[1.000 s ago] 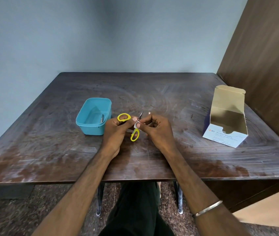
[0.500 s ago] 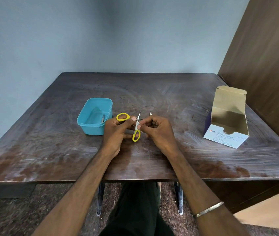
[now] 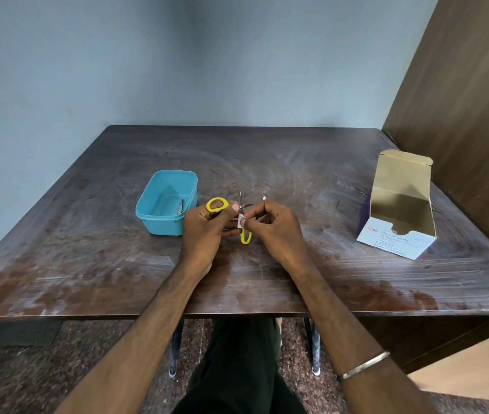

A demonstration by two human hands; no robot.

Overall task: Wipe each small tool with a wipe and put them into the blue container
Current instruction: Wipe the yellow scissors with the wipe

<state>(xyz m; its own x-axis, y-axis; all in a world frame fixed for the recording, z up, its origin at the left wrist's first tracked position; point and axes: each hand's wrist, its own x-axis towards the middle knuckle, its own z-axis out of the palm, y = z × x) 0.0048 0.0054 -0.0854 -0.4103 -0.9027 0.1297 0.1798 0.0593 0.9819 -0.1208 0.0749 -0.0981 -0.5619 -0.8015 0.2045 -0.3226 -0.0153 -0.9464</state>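
My left hand [image 3: 204, 231] grips small scissors with yellow handles [image 3: 217, 204], their blades open and pointing away from me above the table. My right hand [image 3: 276, 230] pinches a small white wipe [image 3: 241, 220] against the scissors near the pivot. A thin metal tip [image 3: 264, 198] sticks up behind my right fingers; what it belongs to is hidden. The blue container [image 3: 159, 218] sits just left of my left hand, with one metal tool [image 3: 181, 206] lying inside it.
An opened box of alcohol swabs [image 3: 398, 231] stands on the right side of the dark wooden table [image 3: 267, 153]. A brown wall panel rises at the right. My legs and the table's front edge are below my forearms.
The wipe has slid down the scissors, from the blades toward the pivot. Both hands stay in nearly the same place.
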